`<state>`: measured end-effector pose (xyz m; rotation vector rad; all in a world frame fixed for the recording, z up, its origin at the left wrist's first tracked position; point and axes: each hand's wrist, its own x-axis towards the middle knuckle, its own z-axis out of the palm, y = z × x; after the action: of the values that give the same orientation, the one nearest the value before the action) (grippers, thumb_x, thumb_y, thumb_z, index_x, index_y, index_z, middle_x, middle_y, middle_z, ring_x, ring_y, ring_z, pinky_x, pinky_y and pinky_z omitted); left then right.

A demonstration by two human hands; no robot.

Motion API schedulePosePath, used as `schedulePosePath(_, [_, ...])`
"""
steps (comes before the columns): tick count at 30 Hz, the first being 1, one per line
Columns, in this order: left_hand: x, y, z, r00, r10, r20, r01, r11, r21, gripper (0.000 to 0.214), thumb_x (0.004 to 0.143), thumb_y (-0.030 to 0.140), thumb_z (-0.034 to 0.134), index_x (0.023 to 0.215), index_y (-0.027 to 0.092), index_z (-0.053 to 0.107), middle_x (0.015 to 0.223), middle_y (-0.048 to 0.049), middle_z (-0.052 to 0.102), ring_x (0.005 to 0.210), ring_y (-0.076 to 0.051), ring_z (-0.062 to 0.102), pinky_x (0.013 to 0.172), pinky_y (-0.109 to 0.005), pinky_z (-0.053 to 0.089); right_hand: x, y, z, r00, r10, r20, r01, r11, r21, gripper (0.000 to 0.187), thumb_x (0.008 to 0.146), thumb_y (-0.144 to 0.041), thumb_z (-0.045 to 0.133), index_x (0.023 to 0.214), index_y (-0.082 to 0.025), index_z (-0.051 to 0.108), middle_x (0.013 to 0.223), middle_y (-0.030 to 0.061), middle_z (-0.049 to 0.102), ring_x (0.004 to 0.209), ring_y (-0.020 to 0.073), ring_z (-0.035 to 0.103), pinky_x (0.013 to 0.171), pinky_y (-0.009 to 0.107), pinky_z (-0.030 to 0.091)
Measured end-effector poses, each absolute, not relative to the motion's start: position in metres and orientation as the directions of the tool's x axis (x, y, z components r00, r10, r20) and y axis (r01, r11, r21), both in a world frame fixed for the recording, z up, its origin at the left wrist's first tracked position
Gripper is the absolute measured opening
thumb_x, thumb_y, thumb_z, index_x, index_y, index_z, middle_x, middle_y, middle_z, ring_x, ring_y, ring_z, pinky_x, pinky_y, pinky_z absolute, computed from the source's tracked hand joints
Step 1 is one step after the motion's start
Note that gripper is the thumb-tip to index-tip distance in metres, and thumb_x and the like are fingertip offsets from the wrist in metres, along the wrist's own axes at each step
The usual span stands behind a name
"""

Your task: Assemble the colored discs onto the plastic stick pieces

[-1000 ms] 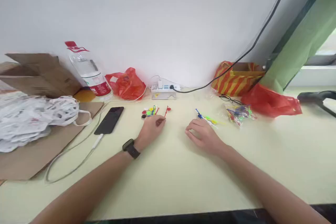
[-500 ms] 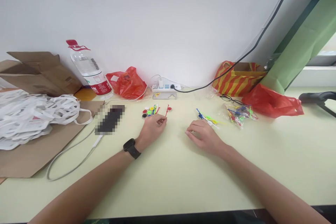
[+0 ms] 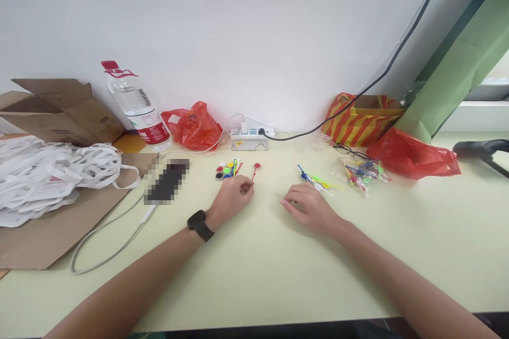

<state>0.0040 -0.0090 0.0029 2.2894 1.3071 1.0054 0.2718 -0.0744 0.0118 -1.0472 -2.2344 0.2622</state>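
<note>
One round red disc [image 3: 257, 166] meets a thin red stick [image 3: 254, 174].

Backed on the far side by a plain white wall [image 3: 238, 37], greyer toward the top. Furnished with a pale yellow-green counter [image 3: 258, 275], reaching the wall at the far side and ending at the near side in a straight edge over darkness. Hung at the far right with a green curtain [image 3: 461, 77], darker along the left. Opens beyond onto a bright sliver of window [image 3: 501, 70] above a white sill [image 3: 487, 119]. Lit softly, casting faint shadows.
</note>
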Motion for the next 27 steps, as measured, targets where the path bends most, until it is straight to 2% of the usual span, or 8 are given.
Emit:
schedulePosePath(10, [0.004,-0.012,0.006,0.355,0.825,0.440,0.614,-0.560,0.556,0.016,0.082,0.010,0.059,0.086,0.019,0.072,0.070,0.0009,0.063,0.064,-0.015,0.059,0.062,-0.028,0.044,0.271,-0.074,0.012,-0.475,0.739,0.478,0.612,0.668,-0.424,0.029,0.106,-0.030,0.054,0.081,-0.020,0.065,0.074,0.0034,0.067,0.069,0.0174,0.059,0.081,0.037,0.041])
schedulePosePath(14, [0.005,-0.016,0.011,0.318,0.806,0.499,0.590,-0.580,0.562,0.019,0.083,0.010,0.055,0.089,0.019,0.071,0.069,0.0012,0.059,0.066,-0.016,0.057,0.063,-0.029,0.042,0.272,-0.073,0.011,-0.471,0.750,0.463,0.608,0.657,-0.446,0.023,0.105,-0.028,0.056,0.087,-0.021,0.067,0.077,0.0037,0.068,0.071,0.0181,0.062,0.082,0.038,0.044])
schedulePosePath(17, [0.004,-0.021,0.015,0.335,0.759,0.558,0.505,-0.645,0.574,0.024,0.086,0.010,0.049,0.094,0.020,0.070,0.071,0.0003,0.058,0.067,-0.017,0.055,0.066,-0.031,0.042,0.272,-0.074,0.011,-0.458,0.757,0.466,0.597,0.650,-0.470,0.015,0.104,-0.026,0.056,0.098,-0.022,0.070,0.092,0.0073,0.072,0.082,0.0213,0.068,0.083,0.039,0.049])
schedulePosePath(19, [0.004,-0.027,0.018,0.403,0.718,0.568,0.423,-0.696,0.580,0.026,0.088,0.010,0.046,0.095,0.020,0.069,0.075,-0.0013,0.060,0.069,-0.018,0.055,0.068,-0.032,0.044,0.272,-0.075,0.010,-0.454,0.752,0.477,0.590,0.655,-0.472,0.015,0.103,-0.026,0.057,0.108,-0.023,0.071,0.117,0.0129,0.072,0.099,0.0248,0.070,0.088,0.042,0.054])
schedulePosePath(21, [0.004,-0.034,0.021,0.477,0.684,0.552,0.360,-0.725,0.587,0.025,0.089,0.012,0.045,0.094,0.020,0.068,0.079,-0.0035,0.063,0.072,-0.019,0.057,0.071,-0.034,0.046,0.271,-0.076,0.009,-0.471,0.738,0.483,0.582,0.672,-0.459,0.020,0.101,-0.025,0.059,0.117,-0.025,0.071,0.139,0.0149,0.065,0.116,0.0283,0.067,0.098,0.047,0.055])
schedulePosePath(24, [0.007,-0.042,0.024,0.531,0.667,0.523,0.328,-0.730,0.599,0.022,0.092,0.014,0.044,0.092,0.021,0.065,0.082,-0.0050,0.064,0.075,-0.020,0.057,0.071,-0.035,0.046,0.270,-0.076,0.007,-0.519,0.717,0.466,0.562,0.697,-0.446,0.029,0.100,-0.022,0.060,0.127,-0.026,0.070,0.139,0.0134,0.067,0.124,0.0306,0.065,0.105,0.052,0.054])
schedulePosePath(27, [0.010,-0.044,0.024,0.503,0.690,0.521,0.325,-0.709,0.626,0.021,0.097,0.016,0.044,0.098,0.021,0.064,0.080,-0.0032,0.061,0.073,-0.018,0.055,0.070,-0.033,0.044,0.269,-0.075,0.004,-0.518,0.726,0.452,0.554,0.688,-0.469,0.030,0.100,-0.021,0.060,0.128,-0.025,0.069,0.134,0.0136,0.070,0.123,0.0305,0.067,0.105,0.051,0.056])
